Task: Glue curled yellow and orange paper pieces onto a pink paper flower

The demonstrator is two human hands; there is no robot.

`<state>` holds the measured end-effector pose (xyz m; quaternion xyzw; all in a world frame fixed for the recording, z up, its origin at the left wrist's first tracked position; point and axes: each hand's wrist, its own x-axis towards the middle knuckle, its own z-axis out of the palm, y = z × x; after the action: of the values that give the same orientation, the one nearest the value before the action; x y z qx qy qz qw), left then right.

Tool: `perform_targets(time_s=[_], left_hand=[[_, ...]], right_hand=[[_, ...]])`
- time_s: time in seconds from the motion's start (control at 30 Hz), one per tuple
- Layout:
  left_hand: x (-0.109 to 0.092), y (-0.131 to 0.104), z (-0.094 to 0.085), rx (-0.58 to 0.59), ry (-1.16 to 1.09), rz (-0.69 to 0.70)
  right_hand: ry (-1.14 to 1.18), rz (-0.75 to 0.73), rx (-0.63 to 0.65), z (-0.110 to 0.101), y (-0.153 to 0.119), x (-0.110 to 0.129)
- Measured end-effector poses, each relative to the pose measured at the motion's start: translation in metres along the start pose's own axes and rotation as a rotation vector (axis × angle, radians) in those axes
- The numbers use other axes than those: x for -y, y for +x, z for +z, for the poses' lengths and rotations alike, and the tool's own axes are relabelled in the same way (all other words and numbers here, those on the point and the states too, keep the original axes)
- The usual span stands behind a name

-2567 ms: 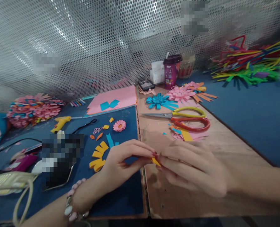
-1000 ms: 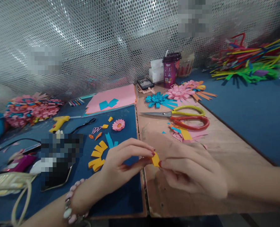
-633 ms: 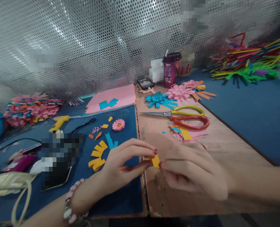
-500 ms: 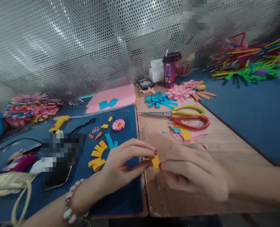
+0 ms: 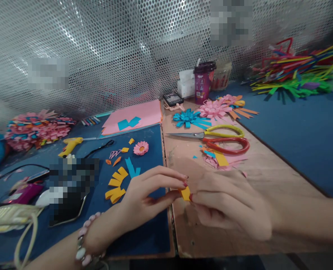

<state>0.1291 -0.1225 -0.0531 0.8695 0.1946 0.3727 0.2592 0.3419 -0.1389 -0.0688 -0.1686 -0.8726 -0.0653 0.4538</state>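
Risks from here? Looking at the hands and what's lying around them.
1. The yellow paper is small and held at the fingertips of the left hand and right hand; it might slip or crease.
2. The yellow strips lie loose beside the left hand; a sideways move could scatter them.
3. The scissors lie unheld beyond the hands, metal blades exposed; a careless reach forward might catch a finger.

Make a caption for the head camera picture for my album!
Left hand and right hand pinch yellow paper, with scissors and a small pink flower lying beyond.
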Motion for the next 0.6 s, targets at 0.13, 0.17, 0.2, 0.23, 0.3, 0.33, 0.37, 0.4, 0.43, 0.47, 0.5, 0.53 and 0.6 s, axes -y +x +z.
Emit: perform_targets(time_s=[0.13, 0.17, 0.2, 0.23, 0.3, 0.33, 0.37, 0.4, 0.43, 0.47, 0.5, 0.53, 0.6], left_hand=[[0.0, -0.0004, 0.0009, -0.012, -0.019, -0.02], [-0.0001, -0.0005, 0.001, -0.019, -0.024, -0.024], [-0.0001, -0.0006, 0.0011, -0.024, -0.028, -0.027], [-0.0001, -0.0006, 0.0011, -0.027, -0.029, -0.029], [0.0004, -0.0007, 0.0009, -0.026, -0.029, -0.033], [0.0007, -0.0007, 0.0008, -0.023, -0.027, -0.033], [0.0011, -0.0007, 0.0008, -0.021, -0.027, -0.03], [0.0014, -0.0007, 0.0007, -0.022, -0.025, -0.025], [0.0016, -0.0006, 0.0008, -0.023, -0.022, -0.02], [0.0017, -0.0004, 0.0008, -0.024, -0.018, -0.014], [0.0017, -0.0003, 0.0009, -0.026, -0.013, -0.008], [0.0015, -0.0001, 0.0009, -0.027, -0.009, -0.002], [0.0009, 0.0001, 0.0008, -0.023, 0.001, 0.009]], right_hand=[[-0.026, -0.009, -0.008, 0.0005, 0.0008, -0.0003], [-0.039, 0.001, -0.016, 0.0007, 0.0012, 0.0001], [-0.052, 0.014, -0.027, 0.0009, 0.0016, 0.0007], [-0.068, 0.027, -0.033, 0.0012, 0.0021, 0.0013], [-0.095, 0.045, -0.039, 0.0014, 0.003, 0.0026], [-0.098, 0.05, -0.037, 0.0014, 0.0034, 0.003], [-0.096, 0.055, -0.032, 0.0013, 0.0037, 0.0032], [-0.09, 0.057, -0.032, 0.0012, 0.004, 0.0031], [-0.079, 0.057, -0.032, 0.0012, 0.0042, 0.0029], [-0.07, 0.056, -0.035, 0.0011, 0.0043, 0.0026], [-0.064, 0.058, -0.034, 0.0011, 0.0044, 0.0022], [-0.06, 0.056, -0.031, 0.0011, 0.0044, 0.0018], [-0.046, 0.05, -0.024, 0.0013, 0.0045, 0.0014]])
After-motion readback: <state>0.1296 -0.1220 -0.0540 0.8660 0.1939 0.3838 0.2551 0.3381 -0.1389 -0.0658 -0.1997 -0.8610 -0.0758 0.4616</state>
